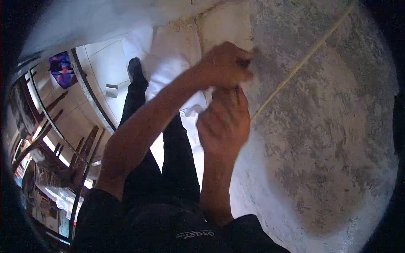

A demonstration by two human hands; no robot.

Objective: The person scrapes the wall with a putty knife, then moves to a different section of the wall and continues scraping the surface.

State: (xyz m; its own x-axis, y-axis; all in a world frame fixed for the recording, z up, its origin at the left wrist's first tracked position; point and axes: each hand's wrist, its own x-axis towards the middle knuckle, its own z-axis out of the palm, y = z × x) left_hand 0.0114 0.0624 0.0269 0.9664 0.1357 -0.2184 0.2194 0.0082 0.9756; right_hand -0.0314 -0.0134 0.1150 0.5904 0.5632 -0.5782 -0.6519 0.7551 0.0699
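Note:
My left hand point(223, 65) is raised in front of the wall with its fingers curled in. Motion smears its fingertips, and whatever they pinch is hidden or too small to name. Just below it, my right hand point(228, 122) has its fingers bent and pressed together, close to or touching the left one. What lies inside its grip cannot be made out. A thin pale-yellow strip or cord point(301, 64) runs diagonally along the wall from the upper right to the edge of my right hand. Whether that hand holds it cannot be told.
A rough grey-and-white patchy wall point(325, 160) fills the right side. White cloth or sheeting point(168, 67) lies by my feet. To the left are a dark metal rail point(90, 90), wooden furniture point(86, 145), a purple patterned item point(63, 69) and a small pale object point(112, 90) on the tiled floor.

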